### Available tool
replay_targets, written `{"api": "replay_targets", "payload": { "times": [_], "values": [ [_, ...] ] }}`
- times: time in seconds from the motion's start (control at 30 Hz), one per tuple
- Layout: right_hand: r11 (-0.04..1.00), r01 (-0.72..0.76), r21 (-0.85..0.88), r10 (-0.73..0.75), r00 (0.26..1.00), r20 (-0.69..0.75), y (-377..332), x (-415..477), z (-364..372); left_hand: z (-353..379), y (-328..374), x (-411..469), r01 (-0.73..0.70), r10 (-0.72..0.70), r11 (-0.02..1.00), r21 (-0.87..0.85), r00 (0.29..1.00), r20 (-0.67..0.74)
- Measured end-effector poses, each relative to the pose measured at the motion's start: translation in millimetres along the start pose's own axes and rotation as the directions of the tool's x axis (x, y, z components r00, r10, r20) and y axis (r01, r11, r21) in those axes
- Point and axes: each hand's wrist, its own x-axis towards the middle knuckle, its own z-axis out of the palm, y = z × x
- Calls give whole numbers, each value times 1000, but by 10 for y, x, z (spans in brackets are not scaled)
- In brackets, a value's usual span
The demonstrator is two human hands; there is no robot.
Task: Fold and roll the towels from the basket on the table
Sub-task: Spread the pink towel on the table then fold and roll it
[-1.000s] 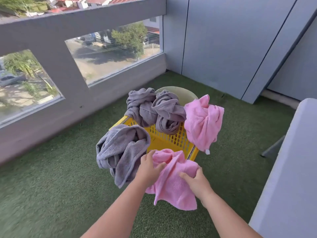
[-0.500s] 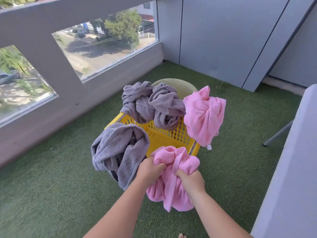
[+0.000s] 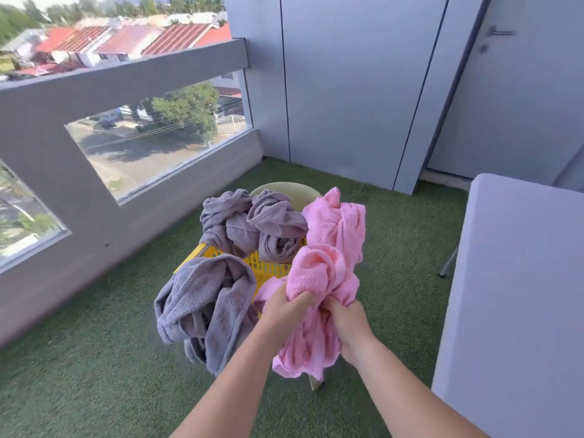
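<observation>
A yellow basket [image 3: 268, 267] stands on a pale green stool [image 3: 284, 191] over the green turf. Both hands grip a bunched pink towel [image 3: 313, 273], lifted in front of the basket: my left hand [image 3: 284, 308] holds its left side, my right hand [image 3: 346, 320] its right side, and the rest hangs down between my forearms. A second pink towel [image 3: 338, 222] drapes over the basket's right rim. One grey towel [image 3: 205, 308] hangs over the near left rim. Two more grey towels [image 3: 252, 226] are heaped on the far rim.
A white table [image 3: 518, 295] fills the right side, with one thin leg [image 3: 447, 263] showing beside it. The grey balcony parapet with glass panes [image 3: 158, 147] runs along the left. Grey wall panels and a door [image 3: 521, 105] close the back.
Both hands have gathered the pink towel into a bunch and lifted it up off the basket's near rim. The camera has tilted upward, showing more of the table and rooftops.
</observation>
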Motion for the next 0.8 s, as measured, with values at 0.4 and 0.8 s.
{"api": "replay_targets", "payload": {
  "times": [0.4,0.8],
  "values": [
    [921,390,16,-380,905,-190,-860,-1432,-1391,1444,951,-834,-184,191,982,-52,934,302],
    [875,415,-251,-475,633,-611,-957,-2349,-3826,3936,1264,-1553,-161,177,984,-81,778,603]
  ]
}}
